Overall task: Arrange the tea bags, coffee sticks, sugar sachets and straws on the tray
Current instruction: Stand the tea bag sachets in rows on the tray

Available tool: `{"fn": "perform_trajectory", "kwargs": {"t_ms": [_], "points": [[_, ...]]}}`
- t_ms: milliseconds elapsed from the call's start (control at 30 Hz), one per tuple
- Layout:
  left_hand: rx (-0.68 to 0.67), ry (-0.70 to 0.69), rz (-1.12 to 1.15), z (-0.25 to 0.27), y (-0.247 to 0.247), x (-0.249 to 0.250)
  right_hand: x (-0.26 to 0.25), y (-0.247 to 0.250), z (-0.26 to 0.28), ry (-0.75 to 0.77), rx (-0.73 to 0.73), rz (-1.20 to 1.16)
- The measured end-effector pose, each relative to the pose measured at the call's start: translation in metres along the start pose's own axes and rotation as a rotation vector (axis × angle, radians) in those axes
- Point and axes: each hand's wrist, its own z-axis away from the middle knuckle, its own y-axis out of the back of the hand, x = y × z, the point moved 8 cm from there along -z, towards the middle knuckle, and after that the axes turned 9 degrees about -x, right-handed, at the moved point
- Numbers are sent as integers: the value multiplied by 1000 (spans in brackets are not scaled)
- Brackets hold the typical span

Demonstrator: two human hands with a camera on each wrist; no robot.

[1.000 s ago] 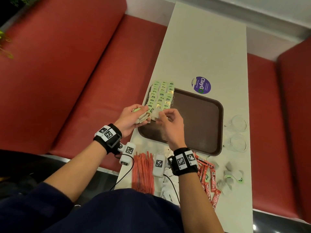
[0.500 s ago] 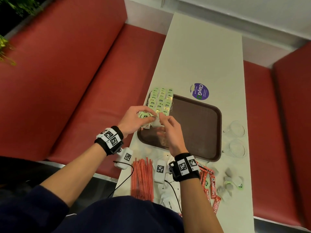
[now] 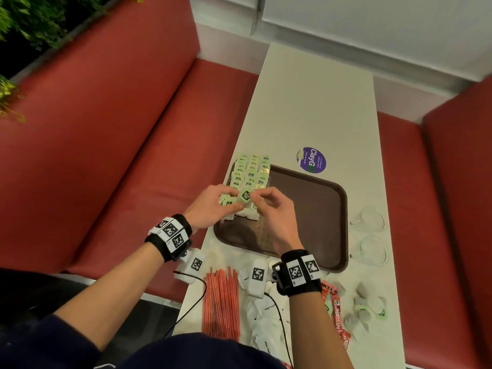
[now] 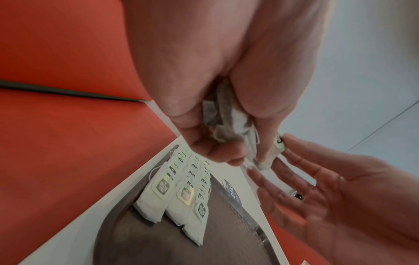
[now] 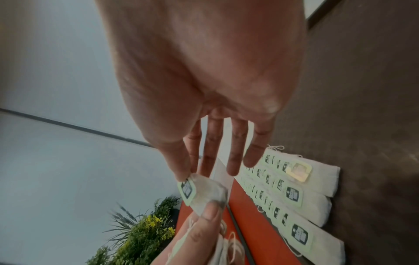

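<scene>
A brown tray (image 3: 314,209) lies on the white table, and rows of green-tagged tea bags (image 3: 251,171) lie overlapped along its left side. My left hand (image 3: 229,201) hovers over the tray's near-left part and grips a bundle of tea bags (image 4: 226,114). My right hand (image 3: 255,195) meets it there, thumb and forefinger pinching the tag end of one tea bag (image 5: 188,190) from the bundle, the other fingers straight. Red straws (image 3: 221,302), white sugar sachets (image 3: 263,320) and red coffee sticks (image 3: 336,315) lie on the table near me.
Two clear glass cups (image 3: 371,218) stand right of the tray. A few loose tea bags (image 3: 367,307) lie at the near right. A purple round sticker (image 3: 311,159) is beyond the tray. Red benches flank the narrow table.
My right hand has come back from the laid rows to the bundle in my left hand and now pinches one tea bag there. The view has tilted up a little.
</scene>
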Motion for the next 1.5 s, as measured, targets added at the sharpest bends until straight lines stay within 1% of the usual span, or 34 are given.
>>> {"fn": "perform_trajectory", "kwargs": {"t_ms": [100,233,367,467,533,600,700,767,800,867,967,1033,1133,1233,1333,1433,1500], "points": [[-14,-3,55,0,-1,2,-7,4,-2,42,25,34],[-43,-49,160,-2,-4,2,0,5,-5,-13,46,19],[-39,-55,119,-3,-3,-3,4,9,-7,4,81,43],[-37,-27,135,-3,-5,-9,18,7,-11,-35,48,63],[-23,6,124,-4,-5,-16,29,4,-15,-61,5,157],[41,33,131,-4,-3,-25,38,7,-17,-62,12,289],[194,101,338,7,-1,-44,49,8,-18,-85,11,527],[234,156,436,15,-4,-58,60,0,-17,-118,-48,651],[242,184,430,19,-6,-64,65,-4,-17,-132,-74,696],[277,226,328,20,-4,-74,73,-11,-22,-156,-109,751],[317,248,43,17,0,-72,81,-18,-34,-196,-113,785],[281,221,-116,5,-3,-68,83,-21,-40,-208,-95,806],[193,192,-263,-12,-11,-66,87,-23,-48,-200,-64,859],[132,220,-380,-24,-18,-77,83,-24,-50,-187,-37,890],[127,229,-475,-27,-19,-81,79,-24,-45,-173,13,935],[129,207,-515,-30,-18,-79,76,-27,-38,-83,62,961],[128,200,-530,-31,-18,-79,79,-30,-34,-55,45,985]]}}
